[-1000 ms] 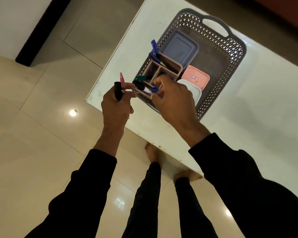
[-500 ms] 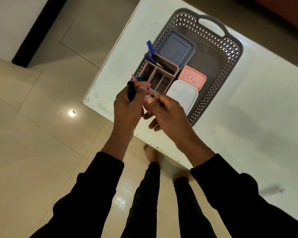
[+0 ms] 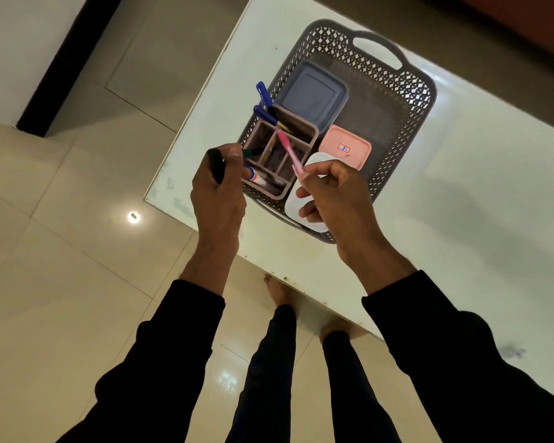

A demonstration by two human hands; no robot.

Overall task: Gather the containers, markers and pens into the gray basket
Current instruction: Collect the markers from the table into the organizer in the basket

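we see the gray basket (image 3: 406, 100) sitting on the white table (image 3: 477, 187), near its corner, handle at the far end. inside it, a gray box (image 3: 312, 95) lies at the far left, a pink box (image 3: 346, 148) sits just nearer, and a white box (image 3: 301, 203) lies at the near edge, partly hidden by our right hand (image 3: 336, 199). a brown organizer (image 3: 279, 155) with several compartments stands along the basket's left side. two blue pens (image 3: 264, 105) lean out of its far compartment over the basket's rim, a green marker (image 3: 251, 152) pokes from a middle compartment, and a white marker (image 3: 259, 179) with a blue cap lies in the near one.

our right hand's grip pinches a pink pen (image 3: 288, 151) between thumb and fingertips; the pen slants up and away over the organizer, its far tip above the middle compartments, and we cannot tell whether it touches anything. our left hand (image 3: 218, 193) hovers at the basket's near left edge, its grip curled round a black marker (image 3: 216, 166) that stands roughly upright above the knuckles. both sleeves are black. below the table edge we see our legs and bare feet on the pale tiled floor (image 3: 61, 251), where a bright light spot reflects.
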